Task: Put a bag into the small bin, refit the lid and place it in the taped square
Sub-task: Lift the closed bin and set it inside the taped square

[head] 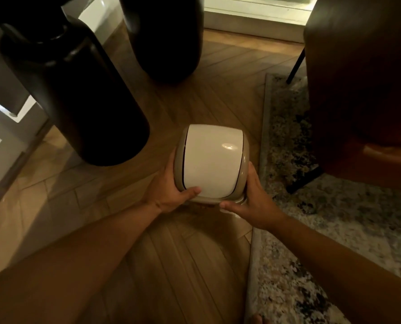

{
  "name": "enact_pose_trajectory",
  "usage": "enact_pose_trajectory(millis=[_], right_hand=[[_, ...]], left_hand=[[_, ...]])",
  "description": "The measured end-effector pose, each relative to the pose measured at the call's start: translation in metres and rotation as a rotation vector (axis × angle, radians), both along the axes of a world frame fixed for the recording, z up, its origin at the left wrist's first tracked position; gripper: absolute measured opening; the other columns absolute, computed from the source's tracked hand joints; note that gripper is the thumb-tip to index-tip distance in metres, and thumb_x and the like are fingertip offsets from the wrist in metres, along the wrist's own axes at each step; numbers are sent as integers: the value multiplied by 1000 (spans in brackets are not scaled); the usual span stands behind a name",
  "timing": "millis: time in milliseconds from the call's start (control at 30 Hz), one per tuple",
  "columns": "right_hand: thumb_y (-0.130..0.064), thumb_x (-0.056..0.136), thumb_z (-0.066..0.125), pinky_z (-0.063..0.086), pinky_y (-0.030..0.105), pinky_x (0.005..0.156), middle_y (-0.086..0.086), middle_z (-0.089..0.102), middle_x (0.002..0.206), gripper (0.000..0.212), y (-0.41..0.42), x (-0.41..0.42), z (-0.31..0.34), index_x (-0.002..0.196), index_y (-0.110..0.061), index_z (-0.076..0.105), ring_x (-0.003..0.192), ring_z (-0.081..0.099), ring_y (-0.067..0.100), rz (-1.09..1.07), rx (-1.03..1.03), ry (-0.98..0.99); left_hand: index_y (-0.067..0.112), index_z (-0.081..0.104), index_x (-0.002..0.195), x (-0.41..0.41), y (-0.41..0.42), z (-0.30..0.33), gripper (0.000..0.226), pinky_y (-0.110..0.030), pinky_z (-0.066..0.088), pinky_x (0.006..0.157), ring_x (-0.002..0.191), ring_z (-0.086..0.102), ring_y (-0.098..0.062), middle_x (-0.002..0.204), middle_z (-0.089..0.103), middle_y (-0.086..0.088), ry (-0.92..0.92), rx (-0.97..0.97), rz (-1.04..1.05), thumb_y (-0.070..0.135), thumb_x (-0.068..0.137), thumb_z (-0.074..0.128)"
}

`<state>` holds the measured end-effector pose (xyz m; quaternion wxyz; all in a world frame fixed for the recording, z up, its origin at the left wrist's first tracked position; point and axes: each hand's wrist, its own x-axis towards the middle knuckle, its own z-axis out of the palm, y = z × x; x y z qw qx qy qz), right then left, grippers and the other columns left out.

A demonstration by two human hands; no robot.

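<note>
Bin [212, 163], seemingly upright, lid-up, clasped between left hand [169, 195] and right hand [256, 202].

— What is worn on the arms?

— Nothing is seen there. Both forearms are bare from the lower edge of the picture up to the wrists; no sleeve, watch or band is shown.

— And the hands?

— The left hand [169, 195] and the right hand [253, 202] are uncovered; no glove or ring can be made out. The nails are kept short, as far as can be told in the dim light.
</note>
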<state>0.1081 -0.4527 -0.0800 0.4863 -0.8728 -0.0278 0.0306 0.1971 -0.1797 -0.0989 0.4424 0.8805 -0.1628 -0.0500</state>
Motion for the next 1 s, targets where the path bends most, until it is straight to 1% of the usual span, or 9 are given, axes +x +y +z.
enact_pose_trajectory(millis=[133,267,400,500,600,667,800,900,1000], right_hand=[[-58,74,92,43,54,121,-7,29,171,131,-17,36,1,169,-35,6,159,32,16,-25,19,23],[-54,76,91,44,53,120,-7,34,170,128,-31,69,4,168,-38,4,157,36,15,-20,13,19],[-55,76,89,43,52,121,-5,31,171,130,-37,95,8,169,-35,1,156,36,16,-41,-3,1],[-45,78,90,44,50,121,-4,34,169,127,-38,109,8,169,-33,3,155,39,14,-39,17,-18],[-38,78,91,44,50,121,-4,36,168,126,-42,123,7,170,-30,4,154,39,15,-50,37,-20],[-33,80,92,45,50,121,-3,37,168,125,-46,134,6,170,-28,5,155,40,15,-43,52,-21],[-26,84,89,47,44,120,-10,45,163,121,-52,153,6,170,-30,4,148,47,3,-26,94,29],[-19,87,87,45,48,121,-6,43,165,123,-54,161,4,169,-27,-4,150,47,9,-11,132,67],[-12,89,84,46,50,120,-2,42,166,121,-57,170,6,169,-24,-6,151,46,13,1,151,87]], left_hand=[[42,14,159,37,-20,3,125,-50,52,103,136,50,-16,153,43,10,-3,-20,-9,75,60,83],[35,21,157,70,-38,7,122,-49,53,101,134,51,-16,150,46,6,-18,-14,-9,78,60,81],[30,30,152,97,-52,12,116,-44,57,95,125,57,-18,142,55,2,-48,36,18,83,60,76],[28,35,149,113,-55,14,106,-42,57,94,122,59,-18,138,58,1,-63,32,8,80,65,75],[23,35,152,127,-60,13,105,-34,53,95,124,58,-20,141,57,-3,-92,41,-9,74,69,76],[21,34,153,137,-65,13,104,-32,52,95,125,58,-19,143,57,-3,-105,29,-15,70,72,77],[30,31,155,156,-70,10,100,-36,50,100,127,55,-14,145,56,1,-62,-29,-14,69,75,76],[40,30,153,163,-70,8,98,-32,52,95,121,56,-8,140,60,8,4,-83,-13,77,72,73],[42,30,152,172,-72,7,100,-28,52,93,120,56,-6,135,58,15,10,-85,-7,81,70,72]])
